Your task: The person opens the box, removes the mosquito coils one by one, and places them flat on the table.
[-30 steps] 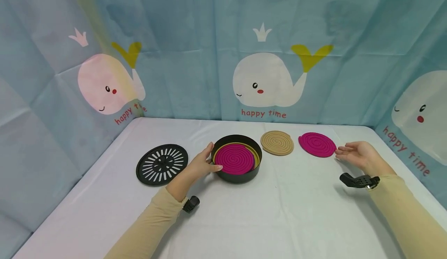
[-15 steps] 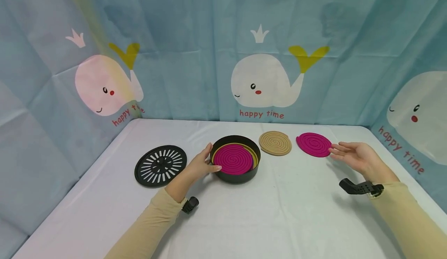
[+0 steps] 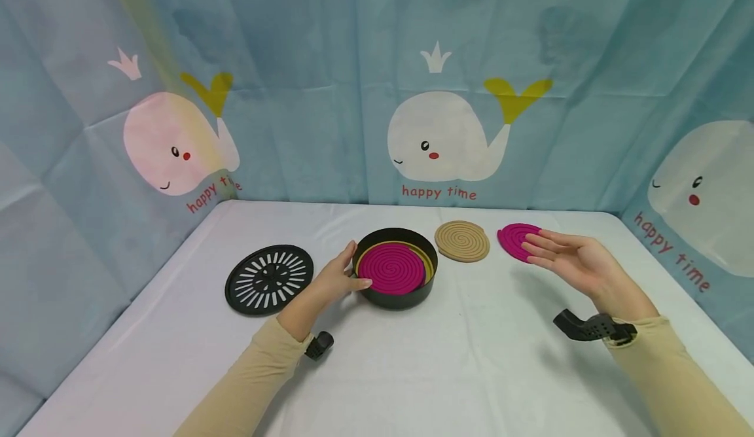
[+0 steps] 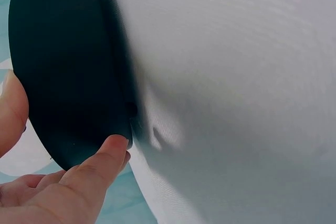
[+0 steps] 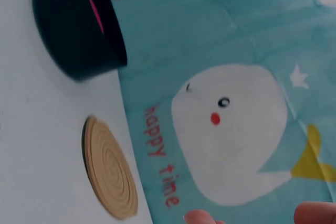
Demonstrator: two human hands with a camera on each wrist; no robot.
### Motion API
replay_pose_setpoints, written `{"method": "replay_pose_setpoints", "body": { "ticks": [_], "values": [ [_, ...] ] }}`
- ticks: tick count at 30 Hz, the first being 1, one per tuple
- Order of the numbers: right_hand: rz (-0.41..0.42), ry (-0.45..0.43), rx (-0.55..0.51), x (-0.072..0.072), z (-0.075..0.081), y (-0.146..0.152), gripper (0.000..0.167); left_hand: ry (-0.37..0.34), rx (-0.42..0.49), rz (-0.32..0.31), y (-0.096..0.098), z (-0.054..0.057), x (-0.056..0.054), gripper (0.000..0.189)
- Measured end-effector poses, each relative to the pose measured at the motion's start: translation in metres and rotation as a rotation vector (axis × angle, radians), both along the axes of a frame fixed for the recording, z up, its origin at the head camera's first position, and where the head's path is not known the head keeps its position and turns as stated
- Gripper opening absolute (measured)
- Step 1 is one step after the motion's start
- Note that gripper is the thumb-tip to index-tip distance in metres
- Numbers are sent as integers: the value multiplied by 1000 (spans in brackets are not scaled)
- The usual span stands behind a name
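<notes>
On the white table, my left hand [image 3: 336,281] holds the side of a round black coaster holder [image 3: 396,300]. Its fingers [image 4: 94,174] spread along the dark wall in the left wrist view, with the thumb across the near side in the head view. A magenta spiral coaster [image 3: 391,268] lies inside the holder, over a yellow one [image 3: 428,263]. My right hand [image 3: 574,263] hovers with loosely extended fingers and holds nothing. In the head view those fingers overlap a second magenta spiral coaster [image 3: 511,239], hiding its right part.
A beige spiral coaster [image 3: 462,241] lies between the holder and the loose magenta coaster. To the left is a black slotted disc [image 3: 269,280]. A blue curtain [image 3: 306,142] with printed whales hangs behind the table's back edge.
My right hand has moved left from beside the loose magenta coaster and now overlaps it in the head view. My left hand stays at the holder.
</notes>
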State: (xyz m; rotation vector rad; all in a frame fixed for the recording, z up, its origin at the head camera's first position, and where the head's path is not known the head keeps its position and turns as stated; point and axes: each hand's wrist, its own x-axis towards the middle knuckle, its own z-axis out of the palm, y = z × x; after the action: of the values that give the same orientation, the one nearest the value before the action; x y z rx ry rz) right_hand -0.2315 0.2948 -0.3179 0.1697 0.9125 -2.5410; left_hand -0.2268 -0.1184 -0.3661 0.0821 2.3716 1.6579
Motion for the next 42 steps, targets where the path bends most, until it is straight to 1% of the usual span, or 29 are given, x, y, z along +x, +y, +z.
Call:
{"method": "replay_pose_setpoints", "body": {
  "ticks": [7, 11, 19, 23, 27, 38, 40, 42],
  "values": [
    [94, 110, 134, 10, 6, -33, 72, -5, -4, -3, 0, 0, -1, 93],
    [141, 171, 177, 15, 6, -51, 71, -8, 1, 1, 0, -1, -2, 94],
    [208, 278, 260, 14, -2, -83, 66, -11, -4, 6, -1, 0, -1, 92],
    [227, 295, 283, 13, -3, -101, 59, -14, 4, 17, -2, -1, 0, 93],
    [245, 312, 315, 10, -5, -117, 57, -16, 10, 22, -2, -2, 0, 93],
    [317, 339, 399, -8, -9, -143, 56, -12, 11, 10, 0, 0, 0, 93],
    [334, 339, 416, -12, -11, -146, 57, -12, 10, 11, 0, 0, 0, 93],
    [347, 322, 419, -16, -11, -150, 59, -11, 6, 11, 0, 0, 0, 93]
  ]
}}
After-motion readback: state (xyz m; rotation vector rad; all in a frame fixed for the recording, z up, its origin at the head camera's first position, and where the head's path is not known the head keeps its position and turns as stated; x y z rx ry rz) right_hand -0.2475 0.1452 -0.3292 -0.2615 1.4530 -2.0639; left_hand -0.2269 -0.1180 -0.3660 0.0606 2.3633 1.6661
